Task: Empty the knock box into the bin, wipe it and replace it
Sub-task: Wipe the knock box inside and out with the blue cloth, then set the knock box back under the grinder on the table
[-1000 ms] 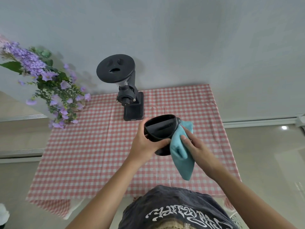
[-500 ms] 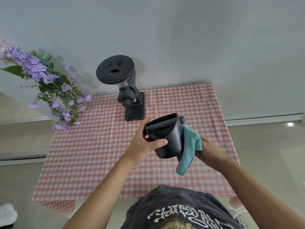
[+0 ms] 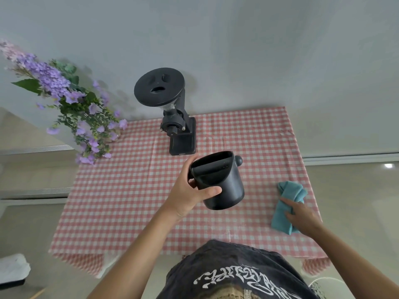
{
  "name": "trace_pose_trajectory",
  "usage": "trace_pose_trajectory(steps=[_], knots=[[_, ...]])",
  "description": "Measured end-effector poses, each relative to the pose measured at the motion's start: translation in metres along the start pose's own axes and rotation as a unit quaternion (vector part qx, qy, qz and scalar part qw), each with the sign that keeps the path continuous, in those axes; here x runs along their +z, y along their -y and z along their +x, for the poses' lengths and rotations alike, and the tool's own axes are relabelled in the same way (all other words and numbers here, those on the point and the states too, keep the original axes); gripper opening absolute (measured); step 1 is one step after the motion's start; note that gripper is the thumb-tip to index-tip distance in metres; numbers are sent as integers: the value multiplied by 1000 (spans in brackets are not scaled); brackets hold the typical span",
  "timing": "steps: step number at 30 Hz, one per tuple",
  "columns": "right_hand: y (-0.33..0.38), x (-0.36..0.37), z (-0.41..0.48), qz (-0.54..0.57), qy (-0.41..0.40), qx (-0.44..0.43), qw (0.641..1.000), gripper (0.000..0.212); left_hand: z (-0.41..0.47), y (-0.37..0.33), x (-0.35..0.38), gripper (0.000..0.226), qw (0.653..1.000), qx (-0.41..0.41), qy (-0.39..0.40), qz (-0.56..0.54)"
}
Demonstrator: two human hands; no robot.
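My left hand (image 3: 190, 196) grips the black knock box (image 3: 225, 187) by its rim and side and holds it tilted above the middle of the checked table (image 3: 121, 201). The box's opening, with its knock bar, faces up and towards me. The blue cloth (image 3: 289, 194) lies crumpled on the table near the right edge. My right hand (image 3: 302, 217) rests on the cloth's near end with its fingers spread flat, not closed around it.
A black coffee grinder (image 3: 179, 126) stands at the back of the table against the wall. Purple flowers (image 3: 71, 104) lean over the back left corner. A white object (image 3: 13, 268) lies on the floor at the lower left.
My right hand carried the cloth away from the knock box, down to the right, and laid it on the table. My left hand still holds the box, now more upright.
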State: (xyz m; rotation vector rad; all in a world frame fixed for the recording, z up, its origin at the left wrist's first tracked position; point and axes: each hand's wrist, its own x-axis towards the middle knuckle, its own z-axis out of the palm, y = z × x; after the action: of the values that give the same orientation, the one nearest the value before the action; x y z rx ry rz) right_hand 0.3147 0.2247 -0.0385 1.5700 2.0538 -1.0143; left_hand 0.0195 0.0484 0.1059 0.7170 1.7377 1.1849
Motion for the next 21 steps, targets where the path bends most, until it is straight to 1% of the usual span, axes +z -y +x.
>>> trace_pose_trajectory(steps=[2,4,6,8,10,12,14,17,21], knots=[[2,0,-2,-3,-24,7,1000,55,-1,2,-3,108,1000,0,-3,10],[17,-6,-11,-16,-83,11,996,53,-4,5,-5,108,1000,-1,-7,19],[46,-17,-29,38,-120,-31,992,51,-6,8,-7,110,1000,-9,-8,28],[77,-29,-48,130,-121,-104,979,48,-8,11,-8,110,999,-15,-2,42],[108,-42,-70,230,-77,-180,953,46,-10,15,-8,110,998,-27,7,53],[133,-52,-88,312,2,-233,921,47,-13,19,-8,110,997,-37,16,63],[147,-55,-96,314,56,-254,913,54,-18,24,-8,108,996,-39,24,80],[156,-53,-98,275,107,-254,921,72,-25,30,-10,104,994,-52,23,90],[160,-43,-94,286,155,-241,914,70,-32,36,-21,116,989,-75,60,110]])
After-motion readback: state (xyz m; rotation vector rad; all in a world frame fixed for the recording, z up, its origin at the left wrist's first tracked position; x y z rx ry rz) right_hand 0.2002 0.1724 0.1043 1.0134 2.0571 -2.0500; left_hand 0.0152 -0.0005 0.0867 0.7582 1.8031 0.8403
